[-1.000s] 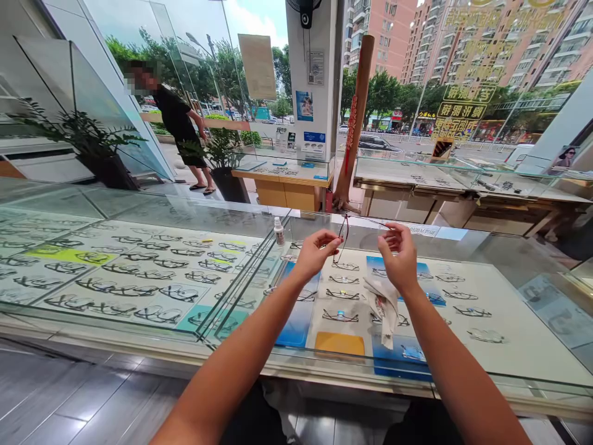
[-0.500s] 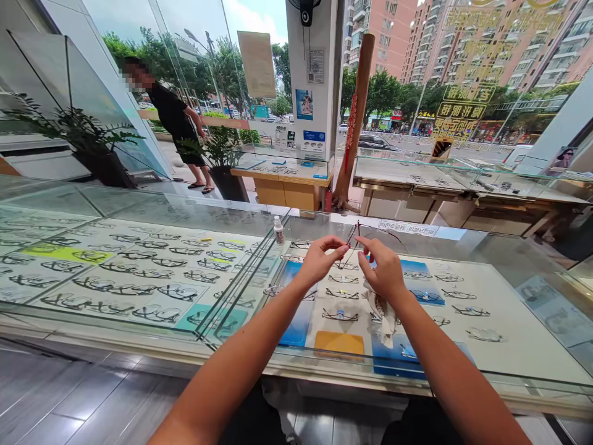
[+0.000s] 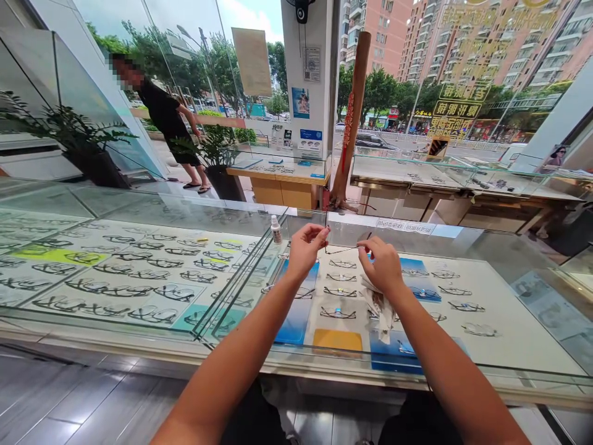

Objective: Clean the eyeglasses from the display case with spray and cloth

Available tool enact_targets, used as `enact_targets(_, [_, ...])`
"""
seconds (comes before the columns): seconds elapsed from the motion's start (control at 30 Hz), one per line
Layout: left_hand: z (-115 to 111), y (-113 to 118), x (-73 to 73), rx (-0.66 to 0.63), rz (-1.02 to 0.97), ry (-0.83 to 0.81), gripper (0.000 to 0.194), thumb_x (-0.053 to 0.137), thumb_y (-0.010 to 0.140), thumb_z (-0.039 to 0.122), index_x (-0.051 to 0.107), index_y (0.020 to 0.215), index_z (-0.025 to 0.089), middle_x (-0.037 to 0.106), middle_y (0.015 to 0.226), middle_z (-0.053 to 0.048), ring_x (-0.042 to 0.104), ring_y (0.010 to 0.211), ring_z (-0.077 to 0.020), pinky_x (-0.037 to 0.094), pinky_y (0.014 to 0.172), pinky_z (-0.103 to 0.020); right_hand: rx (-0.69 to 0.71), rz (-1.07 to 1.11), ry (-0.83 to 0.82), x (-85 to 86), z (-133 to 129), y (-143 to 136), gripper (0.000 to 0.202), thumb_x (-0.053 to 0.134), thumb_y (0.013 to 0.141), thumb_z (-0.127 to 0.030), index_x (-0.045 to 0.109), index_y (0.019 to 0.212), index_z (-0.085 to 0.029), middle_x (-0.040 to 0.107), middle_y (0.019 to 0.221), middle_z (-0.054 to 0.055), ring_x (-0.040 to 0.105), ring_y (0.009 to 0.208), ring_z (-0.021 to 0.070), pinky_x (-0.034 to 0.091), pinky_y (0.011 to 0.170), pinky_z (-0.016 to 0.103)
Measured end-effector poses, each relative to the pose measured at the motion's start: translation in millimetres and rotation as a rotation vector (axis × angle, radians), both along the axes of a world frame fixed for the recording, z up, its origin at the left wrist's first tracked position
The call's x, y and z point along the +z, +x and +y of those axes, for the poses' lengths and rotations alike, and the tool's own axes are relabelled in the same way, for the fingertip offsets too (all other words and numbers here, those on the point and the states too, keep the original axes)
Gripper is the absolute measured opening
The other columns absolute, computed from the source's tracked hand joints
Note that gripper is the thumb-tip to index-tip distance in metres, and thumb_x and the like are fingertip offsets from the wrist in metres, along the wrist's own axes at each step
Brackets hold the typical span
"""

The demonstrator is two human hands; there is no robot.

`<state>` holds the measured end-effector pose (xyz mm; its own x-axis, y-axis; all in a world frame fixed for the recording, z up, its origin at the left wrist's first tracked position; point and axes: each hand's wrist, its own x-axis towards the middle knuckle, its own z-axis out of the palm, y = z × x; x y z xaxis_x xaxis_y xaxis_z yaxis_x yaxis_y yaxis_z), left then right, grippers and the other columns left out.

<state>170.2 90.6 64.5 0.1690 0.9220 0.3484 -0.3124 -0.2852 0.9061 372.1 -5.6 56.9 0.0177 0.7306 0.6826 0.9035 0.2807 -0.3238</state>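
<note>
Glass-walled room (image 3: 321, 108) beyond, glass display table (image 3: 519, 337) below left hand (image 3: 304, 248) and right hand (image 3: 383, 264) — apart, both pinching a thin dark eyeglass frame (image 3: 340, 251) between them — rows of eyeglasses (image 3: 338, 312) inside, white plastic bottle (image 3: 276, 231) at their left

Bright daylight through the shop windows (image 3: 491, 62), seen wide and stretched at the edges.
The sky (image 3: 111, 12) is nearly washed out; pale reflections veil the glass counter (image 3: 514, 334), and glossy floor tiles (image 3: 60, 408) throw white glare. Hands (image 3: 303, 252) are evenly lit and fairly crisp, the thin spectacles (image 3: 341, 251) between them faint; a pixelated patch (image 3: 127, 72) hides part of a person (image 3: 160, 112).
</note>
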Motion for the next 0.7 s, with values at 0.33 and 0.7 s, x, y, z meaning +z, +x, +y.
enact_targets(0.33, [-13.7, 5.8, 0.8, -0.057, 0.034, -0.001, 0.042, 0.089, 0.076, 0.056, 0.074, 0.089, 0.019, 0.074, 0.101, -0.006, 0.067, 0.092, -0.0176, 0.063, 0.082, -0.034, 0.084, 0.094, 0.053, 1.6, -4.3, -10.6, 0.023, 0.060, 0.101, -0.031, 0.075, 0.114, -0.021, 0.074, 0.097, 0.007, 0.064, 0.093, 0.0247, 0.044, 0.087, 0.040])
enact_targets(0.7, [-31.6, 12.4, -4.8, -0.193, 0.075, 0.104, 0.025, 0.087, 0.082, 0.043, 0.078, 0.086, 0.020, 0.071, 0.116, -0.008, 0.069, 0.106, -0.0238, 0.062, 0.091, -0.040, 0.300, 0.343, -0.004, -9.9, -7.1, -32.9, 0.031, 0.067, 0.101, -0.041, 0.068, 0.125, -0.024, 0.076, 0.122, 0.012, 0.069, 0.112, 0.0285, 0.055, 0.098, 0.047])
